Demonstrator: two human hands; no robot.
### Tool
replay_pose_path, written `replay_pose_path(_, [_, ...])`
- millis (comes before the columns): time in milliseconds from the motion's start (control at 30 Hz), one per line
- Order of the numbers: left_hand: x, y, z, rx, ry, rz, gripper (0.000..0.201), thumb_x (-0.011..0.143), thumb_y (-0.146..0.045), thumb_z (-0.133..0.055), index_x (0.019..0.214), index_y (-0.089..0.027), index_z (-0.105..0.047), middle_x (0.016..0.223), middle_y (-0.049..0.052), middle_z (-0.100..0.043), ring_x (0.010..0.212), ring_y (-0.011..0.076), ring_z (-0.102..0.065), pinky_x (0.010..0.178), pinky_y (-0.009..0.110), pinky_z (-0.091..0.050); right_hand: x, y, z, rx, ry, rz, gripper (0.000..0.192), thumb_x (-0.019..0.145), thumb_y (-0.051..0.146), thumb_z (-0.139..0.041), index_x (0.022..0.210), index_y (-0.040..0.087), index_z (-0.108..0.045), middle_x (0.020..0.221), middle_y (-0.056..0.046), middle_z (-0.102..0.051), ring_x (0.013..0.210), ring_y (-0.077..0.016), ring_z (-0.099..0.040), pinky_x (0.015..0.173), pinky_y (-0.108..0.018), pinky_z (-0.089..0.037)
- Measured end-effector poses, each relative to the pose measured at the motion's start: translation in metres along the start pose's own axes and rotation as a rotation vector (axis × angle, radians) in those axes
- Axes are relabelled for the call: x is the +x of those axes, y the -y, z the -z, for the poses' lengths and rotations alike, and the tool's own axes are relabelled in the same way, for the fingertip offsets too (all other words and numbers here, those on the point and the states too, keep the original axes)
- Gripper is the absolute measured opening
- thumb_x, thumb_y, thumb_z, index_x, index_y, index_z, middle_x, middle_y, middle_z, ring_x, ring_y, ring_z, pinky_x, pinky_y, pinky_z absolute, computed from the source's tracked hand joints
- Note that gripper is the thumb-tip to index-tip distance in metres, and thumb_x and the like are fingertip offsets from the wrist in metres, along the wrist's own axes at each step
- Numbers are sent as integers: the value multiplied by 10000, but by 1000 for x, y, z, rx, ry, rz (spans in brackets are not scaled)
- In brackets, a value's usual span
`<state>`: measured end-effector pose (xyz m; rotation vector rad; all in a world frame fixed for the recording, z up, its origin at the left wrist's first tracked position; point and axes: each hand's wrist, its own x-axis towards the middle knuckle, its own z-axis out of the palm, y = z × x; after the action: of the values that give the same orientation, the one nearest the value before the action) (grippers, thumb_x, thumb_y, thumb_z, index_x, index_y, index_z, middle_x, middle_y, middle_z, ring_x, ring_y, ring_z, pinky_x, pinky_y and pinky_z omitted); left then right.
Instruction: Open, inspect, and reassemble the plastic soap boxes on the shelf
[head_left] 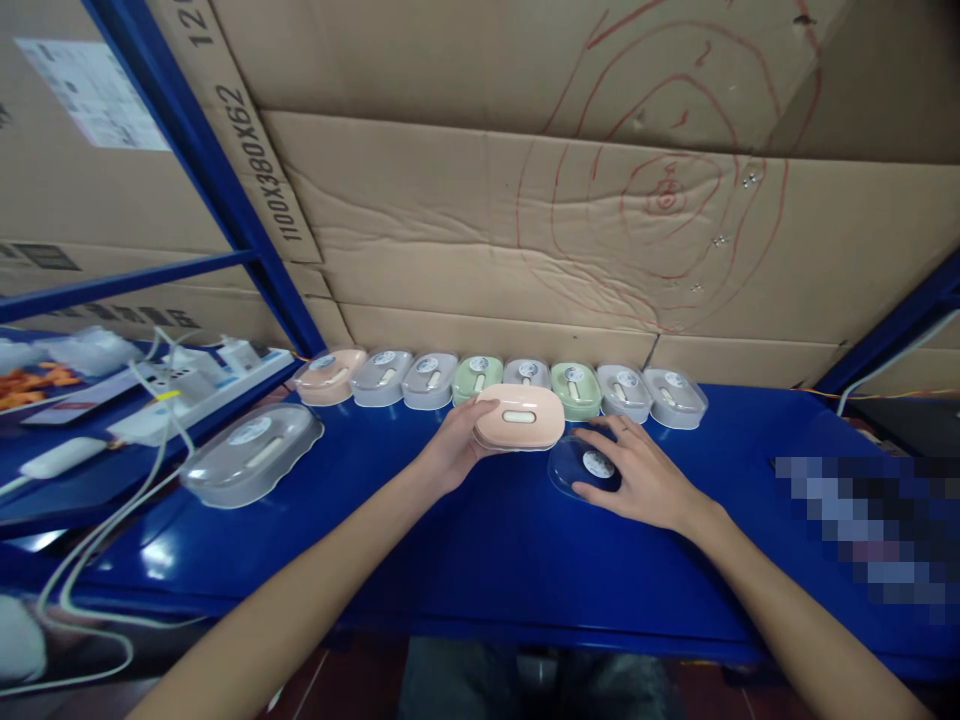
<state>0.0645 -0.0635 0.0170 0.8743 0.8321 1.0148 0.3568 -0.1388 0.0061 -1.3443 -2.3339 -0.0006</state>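
Observation:
My left hand (459, 442) is closed on the left end of a peach-coloured oval box (521, 425), holding it above the table. A white oval piece sits in the middle of its top. To the right, my right hand (643, 470) grips a clear plastic cover (570, 462) with a round sticker, thumb on the near side and fingers over the far side. The blue table shows through this cover. I cannot tell whether it rests on the table or is slightly lifted.
Several covered boxes in peach, grey and green (480, 378) line the back of the blue table (465, 570), against a cardboard wall (420, 220). A larger grey covered box (251, 455) lies at left, near white cables (139, 500) and a power strip (259, 375).

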Motion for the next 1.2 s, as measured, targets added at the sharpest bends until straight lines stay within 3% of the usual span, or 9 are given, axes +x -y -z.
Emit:
replay_pose_path(167, [3,0,1,-54,-38,6,454,926,-347,-780,1314,-117,-729,1254,189,-806,1042,326,-787,817,430,-684,-3,-2,-1,9,138,9,863,878,576,-828,1618,216,-567,1493,-199,-628,1403,-429,-612,1264,-663,-427])
replay_pose_path(367, [1,-4,0,-101,-31,26,394,1038,-391,-635,1313,-131,-746,1213,156,-820,1039,305,-777,803,404,-673,-1,9,12,217,120,95,778,849,414,-847,1573,266,-603,1351,-144,-677,1279,-356,-655,1104,-546,-579])
replay_pose_path(500, [2,-5,1,-133,12,22,411,1045,-448,-611,1288,-149,-753,1183,133,-825,1019,301,-773,802,403,-665,0,11,21,365,54,188,753,869,378,-818,1577,283,-581,1379,-132,-675,1278,-345,-653,1105,-554,-569])
replay_pose_path(600, [0,-4,-2,-110,44,46,477,1064,-509,-540,1281,-141,-753,1200,154,-814,1027,321,-769,803,435,-663,0,14,19,385,-87,224,782,885,396,-817,1608,300,-534,1446,-135,-643,1318,-359,-639,1125,-576,-554])
replay_pose_path(767, [-9,2,-14,-46,216,111,625,1065,-606,-492,1388,-122,-720,1356,203,-761,1176,370,-733,916,487,-636,2,23,3,177,-350,218,890,883,441,-868,1671,335,-468,1479,-153,-590,1376,-414,-592,1151,-642,-520])
replay_pose_path(1000, [-15,15,-20,-7,444,162,655,1046,-658,-544,1450,-167,-697,1475,186,-714,1329,391,-663,1006,484,-577,3,27,-13,91,-334,263,939,938,486,-846,1726,368,-349,1552,-165,-533,1399,-411,-561,1136,-658,-514])
replay_pose_path(1200, [-19,17,-21,37,502,112,617,1023,-610,-661,1465,-179,-680,1523,203,-670,1352,397,-648,1011,487,-575,4,27,-17,83,-319,250,941,925,510,-852,1724,371,-374,1581,-150,-542,1420,-418,-543,1129,-650,-516])
